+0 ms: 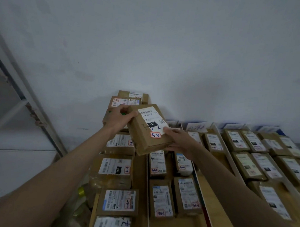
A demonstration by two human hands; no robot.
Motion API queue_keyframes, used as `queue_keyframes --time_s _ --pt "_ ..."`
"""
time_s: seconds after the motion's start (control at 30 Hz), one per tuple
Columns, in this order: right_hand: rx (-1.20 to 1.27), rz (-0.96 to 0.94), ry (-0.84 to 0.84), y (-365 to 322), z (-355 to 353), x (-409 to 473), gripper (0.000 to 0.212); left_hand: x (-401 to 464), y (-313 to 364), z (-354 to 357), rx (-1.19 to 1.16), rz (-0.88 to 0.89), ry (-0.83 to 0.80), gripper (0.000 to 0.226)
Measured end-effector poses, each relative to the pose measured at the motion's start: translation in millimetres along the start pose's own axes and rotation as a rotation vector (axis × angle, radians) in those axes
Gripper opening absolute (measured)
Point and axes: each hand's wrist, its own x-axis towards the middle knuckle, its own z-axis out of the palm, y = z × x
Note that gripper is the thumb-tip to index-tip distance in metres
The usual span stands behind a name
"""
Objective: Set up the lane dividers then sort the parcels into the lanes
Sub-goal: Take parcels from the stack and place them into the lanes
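Left hand: left hand (118, 117) was curled over the far left corner of the held parcel (148, 129), fingers wrapped round the top edge, with something small and green tucked under them that could not be made out.
Stack beside left hand: a tall pile of parcels (123, 101) stood against the wall just behind and under that hand; brushing it while swinging the box across would likely tip the upper ones, since they sat unevenly.
Held parcel: a brown cardboard box with a white shipping label and a red-edged sticker, tilted, lifted clear of the rows, gripped between both hands.
Right hand: right hand (181, 141) pinched the near right corner, thumb on the label and fingers beneath; a grip at two corners only could let the box twist or slip.
Lane below right hand: parcels (157, 162) lay side by side, leaving a bare strip of cardboard next to them.
Divider: a thin white divider (201, 186) ran just right of that lane; a low pass could knock it askew.
Far-right lanes: packed rows (248, 165) well right of the hand offered little free room.
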Motion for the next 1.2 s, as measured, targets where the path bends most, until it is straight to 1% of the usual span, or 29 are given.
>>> queue_keyframes --time_s 0.07,0.13,0.2,0.27,0.33,0.4,0.57,0.77,0.87,0.93,1.1,1.2 --pt "-0.053 0.022 0.029 9 -2 -14 0.048 -15 -2 11 0.044 0.032 -0.049 0.037" --pt "-0.083 0.04 0.102 20 -8 -27 0.044 -27 -5 24 0.139 0.071 -0.112 0.046" --pt "-0.095 0.059 0.18 35 -18 -38 0.04 -40 -8 37 0.291 0.133 -0.152 0.051" --pt "-0.104 0.09 0.287 55 -31 -49 0.037 -55 -12 52 0.492 0.208 -0.195 0.055" --pt "-0.099 0.129 0.418 74 -45 -63 0.04 -72 -17 68 0.676 0.281 -0.276 0.059" --pt "-0.053 0.169 0.51 93 -62 -80 0.043 -88 -21 87 0.802 0.365 -0.342 0.061" --pt "0.037 0.239 0.675 142 -110 -131 0.04 -131 -21 148 0.979 0.55 -0.435 0.064" --pt "0.159 0.232 0.838 191 -170 -192 0.044 -185 -8 218 1.014 0.676 -0.527 0.065" --pt "0.143 0.245 0.903 213 -204 -222 0.049 -212 4 253 1.04 0.715 -0.55 0.066" --pt "0.127 0.264 0.928 229 -227 -242 0.051 -232 13 277 1.056 0.747 -0.554 0.064" --pt "0.125 0.279 0.964 267 -283 -300 0.05 -290 33 345 1.027 0.765 -0.56 0.058" --pt "0.121 0.293 0.975 288 -317 -337 0.049 -328 43 386 0.995 0.767 -0.561 0.059"
